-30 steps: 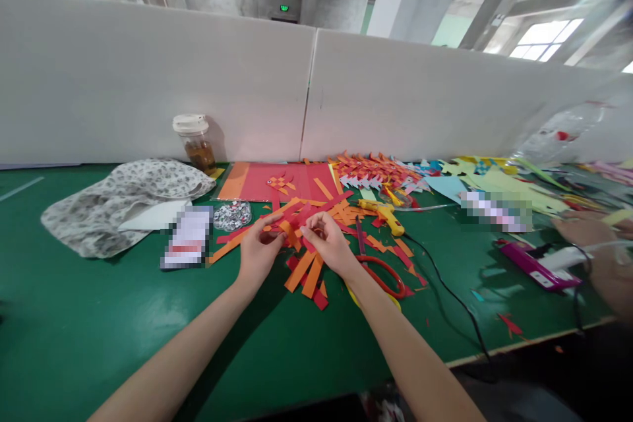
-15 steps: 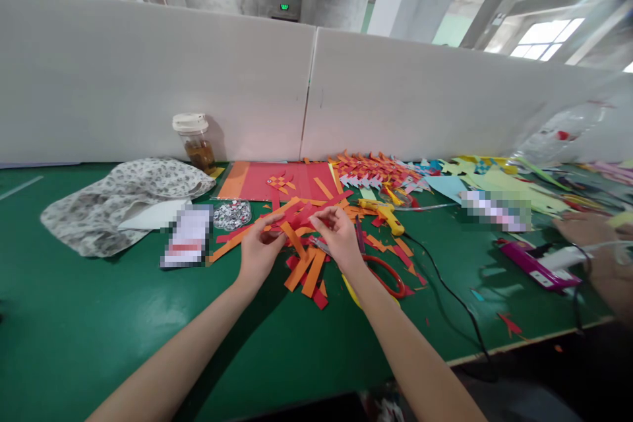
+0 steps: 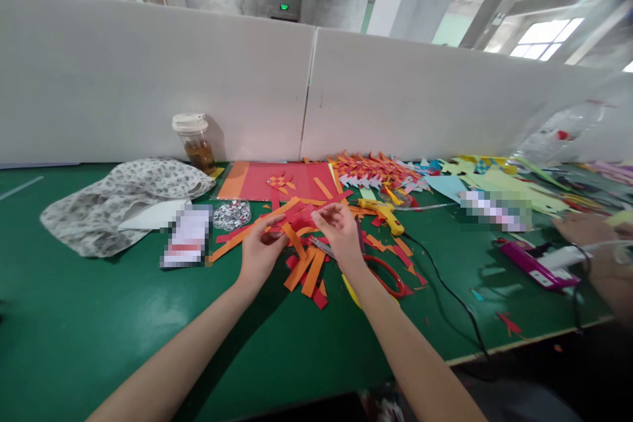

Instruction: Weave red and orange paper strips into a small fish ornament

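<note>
Over a pile of orange and red paper strips (image 3: 312,271), my left hand (image 3: 262,247) is curled with its thumb and fingers around an orange strip (image 3: 295,239). My right hand (image 3: 339,231) is just to its right, thumb and fingertips pinched together on something too small to make out. Scissors with a red-orange handle (image 3: 390,277) lie beneath my right wrist. Behind the hands, a small woven paper fish (image 3: 280,182) rests on a red sheet (image 3: 301,178). A yellow glue gun (image 3: 388,214) lies to the right of my right hand.
A lidded cup (image 3: 195,145), patterned cloth (image 3: 123,204), phone (image 3: 188,237) and bag of small eyes (image 3: 232,215) are on the left. Finished paper pieces (image 3: 373,168) lie at the back. At right are a purple glue gun (image 3: 539,265), its cord and another person's hand (image 3: 588,244).
My right hand has shifted very slightly, its fingers still pinched. The left hand stays almost where it was, and the other person's hand at right has moved a little.
</note>
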A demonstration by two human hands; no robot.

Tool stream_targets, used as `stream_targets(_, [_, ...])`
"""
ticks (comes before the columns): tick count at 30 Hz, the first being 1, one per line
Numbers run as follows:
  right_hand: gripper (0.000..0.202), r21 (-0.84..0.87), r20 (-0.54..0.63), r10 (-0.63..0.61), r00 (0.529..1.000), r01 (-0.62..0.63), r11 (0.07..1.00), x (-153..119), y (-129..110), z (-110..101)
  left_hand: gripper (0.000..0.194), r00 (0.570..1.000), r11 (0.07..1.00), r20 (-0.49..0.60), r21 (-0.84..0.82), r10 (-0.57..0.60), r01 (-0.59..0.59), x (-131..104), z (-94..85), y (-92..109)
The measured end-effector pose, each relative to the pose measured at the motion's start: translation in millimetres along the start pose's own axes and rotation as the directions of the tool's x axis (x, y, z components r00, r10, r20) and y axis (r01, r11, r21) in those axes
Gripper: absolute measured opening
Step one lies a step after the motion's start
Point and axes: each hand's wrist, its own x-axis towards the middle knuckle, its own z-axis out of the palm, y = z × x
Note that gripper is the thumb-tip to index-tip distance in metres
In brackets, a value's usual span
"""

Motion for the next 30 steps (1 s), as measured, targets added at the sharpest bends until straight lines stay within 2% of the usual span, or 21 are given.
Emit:
stream_targets(5, [0.035, -0.007, 0.061, 0.023, 0.998, -0.023, 1.0, -2.9, -2.5, -0.1, 0.043, 0.999, 0.999, 0.016, -0.011, -0.034, 0.034, -2.2, 0.9, 2.3])
stream_targets(10, [0.037, -0.105, 0.006, 0.05, 0.999, -0.049, 0.993, -1.4, 2.7, -2.0, 0.043, 0.996, 0.996, 0.048, -0.056, -0.072, 0.075, -2.6, 0.9, 3.9])
stream_targets(14, [0.035, -0.134, -0.042, 0.023, 0.999, -0.029, 0.991, -0.5, 3.4, -3.7, 0.045, 0.994, 0.99, 0.056, -0.09, -0.099, 0.104, -2.4, 0.3, 4.6])
stream_targets(17, [0.03, -0.155, -0.012, -0.017, 1.0, 0.015, 0.988, -1.9, 0.7, -3.9, 0.041, 0.99, 0.992, 0.098, -0.075, -0.097, 0.105, -3.1, 0.5, 5.8])
stream_targets(24, [0.023, -0.34, 0.085, -0.122, 0.989, 0.144, 0.929, -7.5, -1.7, -1.3, 0.026, 0.984, 0.996, 0.158, 0.042, -0.083, 0.078, -3.7, 1.5, 5.0])
stream_targets(27, [0.02, -0.407, 0.136, -0.204, 0.969, 0.243, 0.881, -9.0, -1.7, -0.2, 0.025, 0.979, 0.991, 0.153, 0.044, -0.134, 0.129, -2.7, 1.1, 3.5])
stream_targets(30, [0.02, -0.43, 0.214, -0.224, 0.951, 0.298, 0.852, -10.1, -1.1, 0.7, 0.023, 0.967, 0.975, 0.148, -0.052, -0.207, 0.216, -1.6, 0.6, 3.1])
